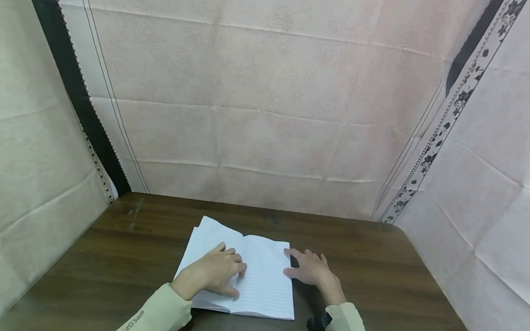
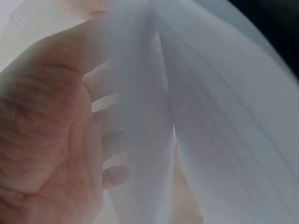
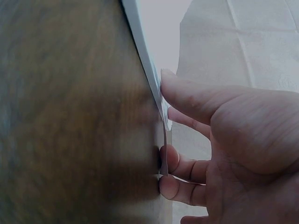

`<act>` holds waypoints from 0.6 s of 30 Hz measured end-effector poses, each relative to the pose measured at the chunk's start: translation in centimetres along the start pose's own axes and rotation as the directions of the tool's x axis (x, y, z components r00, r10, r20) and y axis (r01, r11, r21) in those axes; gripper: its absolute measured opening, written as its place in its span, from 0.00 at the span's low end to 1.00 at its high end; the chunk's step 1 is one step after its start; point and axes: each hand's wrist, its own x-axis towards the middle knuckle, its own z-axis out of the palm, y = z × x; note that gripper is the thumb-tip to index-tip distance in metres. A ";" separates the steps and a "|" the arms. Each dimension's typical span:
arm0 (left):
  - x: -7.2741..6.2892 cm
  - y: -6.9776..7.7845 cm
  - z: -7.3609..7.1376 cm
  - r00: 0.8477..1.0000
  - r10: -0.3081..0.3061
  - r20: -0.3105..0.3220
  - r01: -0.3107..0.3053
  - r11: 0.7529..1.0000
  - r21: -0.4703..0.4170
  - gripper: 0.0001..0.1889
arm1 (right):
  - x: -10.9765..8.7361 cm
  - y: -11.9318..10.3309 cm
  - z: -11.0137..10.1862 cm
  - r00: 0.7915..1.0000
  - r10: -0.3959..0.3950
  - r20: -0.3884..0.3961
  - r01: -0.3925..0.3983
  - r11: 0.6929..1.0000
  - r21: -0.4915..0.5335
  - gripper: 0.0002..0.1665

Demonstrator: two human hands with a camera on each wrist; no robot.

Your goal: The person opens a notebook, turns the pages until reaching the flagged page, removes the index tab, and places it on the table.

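Observation:
An open notebook [image 1: 264, 282] with ruled white pages lies on the brown table. My left hand [image 1: 215, 271] rests across its left page, fingertips beside the centre fold. The left wrist view has the palm [image 2: 46, 126] at close range, with the fingertips blurred behind the pale pages [image 2: 205, 116]. At the right edge is my right hand [image 1: 311, 268], its index finger and thumb extended to the page border. Close up, the thumb [image 3: 187, 93] touches the notebook's edge [image 3: 147, 60], and the other fingers [image 3: 170, 186] reach past its corner, low over the table.
The wooden table [image 1: 376, 283] extends around the notebook on all sides. Pale cloth hangs at the back [image 1: 268, 110], left and right. Small tape marks [image 1: 134, 213] show at the table's far left. A dark band [image 1: 318, 323] circles the right wrist.

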 end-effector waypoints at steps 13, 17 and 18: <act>0.0 0.3 0.2 0.999 0.034 0.002 -0.034 0.999 -0.001 0.25 | 0.0 0.1 0.0 1.000 0.000 -0.001 0.000 1.000 0.001 0.36; 0.0 0.6 0.2 0.999 0.039 0.005 -0.039 0.999 0.007 0.27 | 0.0 0.1 0.0 1.000 0.000 -0.001 0.000 1.000 -0.001 0.36; 0.1 0.7 0.2 0.999 0.042 0.003 -0.042 0.999 0.010 0.27 | 0.0 0.1 0.0 1.000 0.000 -0.001 0.000 1.000 -0.002 0.37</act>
